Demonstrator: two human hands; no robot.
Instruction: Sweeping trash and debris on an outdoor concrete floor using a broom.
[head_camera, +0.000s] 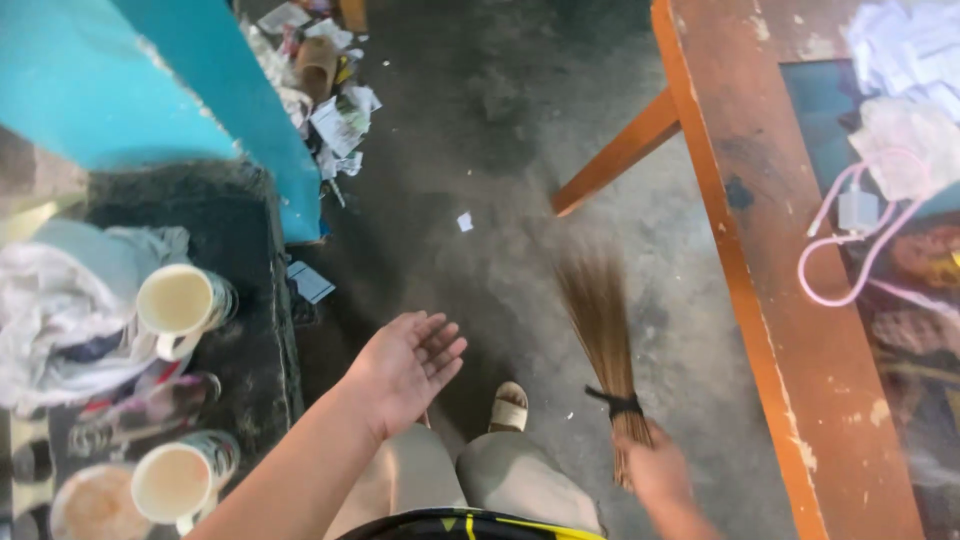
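Observation:
My right hand (655, 465) grips the bound handle end of a stick broom (602, 320). Its brown bristles fan out forward over the grey concrete floor and look blurred. My left hand (405, 365) hangs open in front of me, palm up and fingers slightly apart, holding nothing. Below it I see my knees and one foot in a light sandal (509, 405). A small white paper scrap (465, 221) lies on the floor ahead of the broom.
An orange-edged wooden table (760, 290) with a pink cable and white charger (858, 210) stands on the right. At left, a dark counter (255, 350) holds two cream mugs (180, 300) and cloth. A pile of paper litter (325, 85) lies beside a blue wall.

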